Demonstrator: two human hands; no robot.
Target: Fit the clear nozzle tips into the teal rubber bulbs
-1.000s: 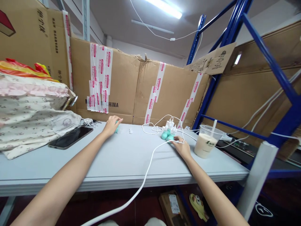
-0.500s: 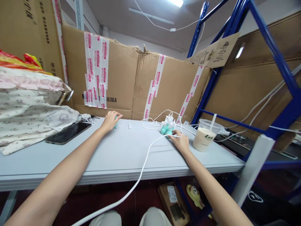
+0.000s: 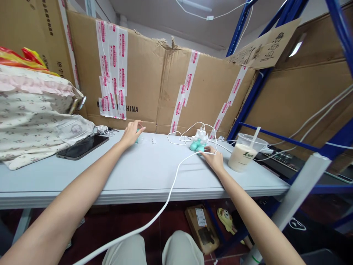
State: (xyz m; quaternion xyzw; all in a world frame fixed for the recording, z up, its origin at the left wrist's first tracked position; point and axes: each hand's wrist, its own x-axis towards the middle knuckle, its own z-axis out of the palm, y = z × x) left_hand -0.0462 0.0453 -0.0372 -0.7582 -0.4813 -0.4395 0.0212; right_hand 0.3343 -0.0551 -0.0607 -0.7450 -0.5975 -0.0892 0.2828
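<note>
"Everything on the table (image 3: 154, 171) sits higher in the frame than a second ago; the view has dipped, bringing both knees (image 3: 180, 248) fully in at the bottom. How about the hands?"

"Same spots on the table. Left hand (image 3: 131, 134) is left of centre, curled over a small teal piece (image 3: 137, 140), with only a bit showing below the thumb."

"Clamped on it?"

"Can't tell; the hand covers most of it. Just to its right, near the middle, lies a little white piece (image 3: 153, 140)."

"And the right hand (image 3: 215, 159)?"

"Right of centre, fingertips against the near right side of the teal cluster (image 3: 196, 144), the one with pale tips standing up. Whether they pinch it or only rest there, I can't say."

"What's around that?"

"White adapter (image 3: 200, 132) just behind, thin cord looping about it. A thick white cable (image 3: 171, 188) runs from the right hand to the lower edge. Drink cup (image 3: 242, 156) with a straw farther right; phone (image 3: 82, 147) over at the left."
</note>
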